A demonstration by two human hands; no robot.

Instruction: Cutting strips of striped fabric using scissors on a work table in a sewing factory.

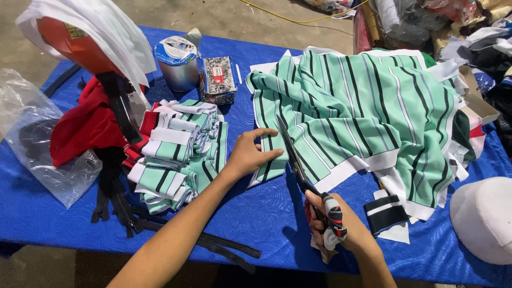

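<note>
Two hands work the green, black-striped fabric [362, 106] spread on the blue table [256, 213]: the left hand [249, 154] lies flat with fingers released, pinning the near edge, while the right hand [333, 226] is clenched around the wrapped handles of the scissors [296, 160], blades parted over the cloth beside the left fingertips. Judged from this, a cut along the stripes is in progress; advancing it calls for taut cloth and fingers clear of the blades, with finished pieces [176, 154] stacked to the left

Bare forearms and hands [250, 154], no sleeves showing.
</note>
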